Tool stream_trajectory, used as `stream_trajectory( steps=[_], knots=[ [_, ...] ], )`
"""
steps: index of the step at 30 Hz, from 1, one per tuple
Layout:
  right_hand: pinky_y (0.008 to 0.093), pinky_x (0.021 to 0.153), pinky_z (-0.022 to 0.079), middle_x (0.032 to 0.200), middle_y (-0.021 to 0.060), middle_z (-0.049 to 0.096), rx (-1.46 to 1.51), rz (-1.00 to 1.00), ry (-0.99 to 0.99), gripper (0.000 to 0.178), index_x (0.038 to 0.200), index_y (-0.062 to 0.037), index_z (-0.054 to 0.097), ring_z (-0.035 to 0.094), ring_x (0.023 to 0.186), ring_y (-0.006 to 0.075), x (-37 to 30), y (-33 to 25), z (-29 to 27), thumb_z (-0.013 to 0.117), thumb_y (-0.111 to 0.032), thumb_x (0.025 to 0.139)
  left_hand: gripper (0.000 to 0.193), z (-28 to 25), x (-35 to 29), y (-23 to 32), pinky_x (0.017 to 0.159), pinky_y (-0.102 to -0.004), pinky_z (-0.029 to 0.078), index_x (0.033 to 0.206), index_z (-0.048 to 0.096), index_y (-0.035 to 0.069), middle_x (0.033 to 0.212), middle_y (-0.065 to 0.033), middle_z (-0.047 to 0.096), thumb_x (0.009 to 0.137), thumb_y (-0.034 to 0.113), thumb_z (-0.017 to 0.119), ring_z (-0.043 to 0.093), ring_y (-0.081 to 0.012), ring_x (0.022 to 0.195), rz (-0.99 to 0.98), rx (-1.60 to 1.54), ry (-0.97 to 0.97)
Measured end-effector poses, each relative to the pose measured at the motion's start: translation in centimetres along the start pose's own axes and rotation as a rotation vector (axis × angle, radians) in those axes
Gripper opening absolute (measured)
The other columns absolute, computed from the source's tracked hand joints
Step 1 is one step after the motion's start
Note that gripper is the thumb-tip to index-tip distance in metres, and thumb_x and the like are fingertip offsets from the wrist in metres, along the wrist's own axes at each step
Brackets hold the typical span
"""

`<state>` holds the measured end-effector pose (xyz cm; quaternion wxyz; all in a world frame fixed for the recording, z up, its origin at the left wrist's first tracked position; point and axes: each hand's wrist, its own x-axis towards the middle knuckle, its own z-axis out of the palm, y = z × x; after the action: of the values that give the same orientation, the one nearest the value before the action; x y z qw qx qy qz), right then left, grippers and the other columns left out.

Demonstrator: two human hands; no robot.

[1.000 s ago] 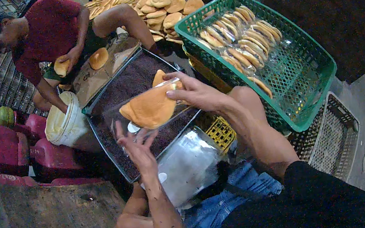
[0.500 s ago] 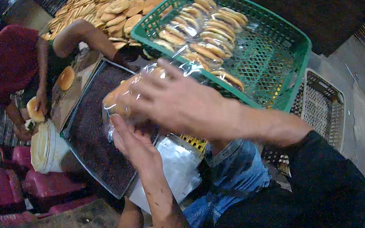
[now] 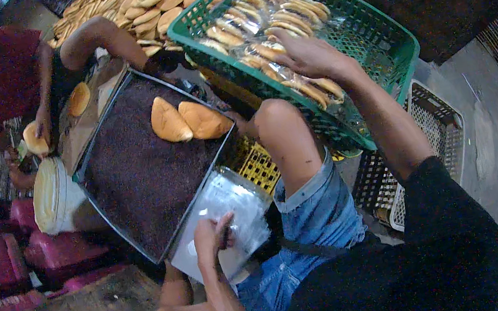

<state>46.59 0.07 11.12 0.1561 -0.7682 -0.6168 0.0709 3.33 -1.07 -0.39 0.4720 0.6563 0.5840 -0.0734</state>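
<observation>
Right hand (image 3: 310, 55) lays a bagged bun (image 3: 271, 53) in the green crate (image 3: 374, 33), fingers grasping it; left hand (image 3: 211, 242) pinches the plastic bag stack (image 3: 231, 205), next bag needs separating.

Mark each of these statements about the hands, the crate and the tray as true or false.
1. The right hand reaches into the green crate of bagged buns. True.
2. The left hand rests on the stack of clear plastic bags. True.
3. The dark tray holds no buns. False: two folded buns lie at its far end.
4. The green crate is empty. False: rows of bagged buns fill it.
5. Another person in a red top holds a bun. True.
</observation>
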Motion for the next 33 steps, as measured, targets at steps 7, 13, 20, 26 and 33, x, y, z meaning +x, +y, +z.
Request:
stream_trajectory(
  steps=[7,13,20,26,33],
  knots=[
    [0.0474,0.079,0.051,0.095,0.0201,0.068,0.171,-0.642,-0.465,0.037,0.103,-0.0025,0.06,0.064,0.095,0.0421,-0.7,-17.7,6.2,0.072,-0.033,0.085,0.036,-0.7,-1.1,9.5,0.051,-0.0311,0.048,0.076,0.069,-0.001,0.063,-0.0091,0.068,0.089,0.032,0.071,0.064,-0.0158,0.055,0.561,-0.594,0.432],
    [0.0326,0.063,0.052,0.083,0.0083,0.062,1.0,-0.186,-0.078,0.011,0.097,-0.001,0.058,0.064,0.072,0.0181,-3.7,-17.9,9.0,0.062,-0.011,0.095,0.041,-2.4,4.0,4.8,0.075,-0.0372,0.057,0.103,0.067,0.0,0.1,-0.0149,0.072,0.092,0.04,0.068,0.071,-0.0268,0.083,0.434,-1.716,-0.117],
    [0.0271,0.06,0.052,0.082,0.009,0.061,1.252,0.186,-0.299,0.022,0.108,0.0002,0.054,0.064,0.07,0.0167,-4.9,-18.1,11.6,0.057,-0.021,0.101,0.033,-7.9,5.0,3.9,0.065,-0.0259,0.054,0.093,0.069,-0.001,0.083,-0.0082,0.07,0.09,0.032,0.073,0.066,-0.0142,0.071,0.425,-1.501,0.611],
    [0.0449,0.09,0.048,0.111,0.0167,0.063,0.159,-0.302,0.188,0.053,0.124,0.0023,0.055,0.059,0.107,0.0304,3.7,-20.7,17.5,0.062,-0.042,0.095,0.042,-12.8,3.9,-2.6,0.051,-0.0268,0.042,0.069,0.068,-0.002,0.066,-0.0036,0.065,0.083,0.036,0.079,0.055,-0.0109,0.055,0.135,-1.182,1.485],
    [0.043,0.088,0.047,0.109,0.0137,0.067,0.328,-0.049,0.071,0.046,0.109,0.0013,0.063,0.061,0.104,0.0256,9.5,-18.7,20.3,0.075,-0.036,0.084,0.077,-11.3,4.5,-10.6,0.056,-0.0299,0.052,0.096,0.065,0.002,0.096,-0.0126,0.073,0.097,0.071,0.03,0.07,-0.0233,0.078,0.242,-1.831,0.934]
  ],
)
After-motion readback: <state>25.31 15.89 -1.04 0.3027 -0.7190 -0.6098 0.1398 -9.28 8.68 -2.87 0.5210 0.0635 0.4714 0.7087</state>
